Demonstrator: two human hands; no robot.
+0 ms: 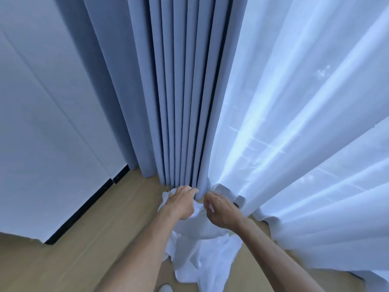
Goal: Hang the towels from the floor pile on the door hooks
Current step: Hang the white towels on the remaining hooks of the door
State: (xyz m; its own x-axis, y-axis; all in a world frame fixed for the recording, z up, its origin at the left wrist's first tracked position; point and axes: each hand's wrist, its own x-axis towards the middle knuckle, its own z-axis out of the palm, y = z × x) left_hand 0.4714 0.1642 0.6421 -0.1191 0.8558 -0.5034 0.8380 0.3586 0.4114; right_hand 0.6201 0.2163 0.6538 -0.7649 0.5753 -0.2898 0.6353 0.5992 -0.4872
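Crumpled white cloth towel (202, 258) lying on the wood floor (84, 260) directly beneath both hands, long axis toward the feet; left hand (181, 202) and right hand (221, 209) equally near, fingers curled, pinching its top edge.

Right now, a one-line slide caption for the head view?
Both hands, left hand and right hand, gather white towels off the wooden floor beside blue curtains.

The towel pile (202, 245) lay on the floor (84, 260) before the pleated curtain (181, 102), with the sheer curtain (305, 123) to its right and the wall (42, 123) at left.
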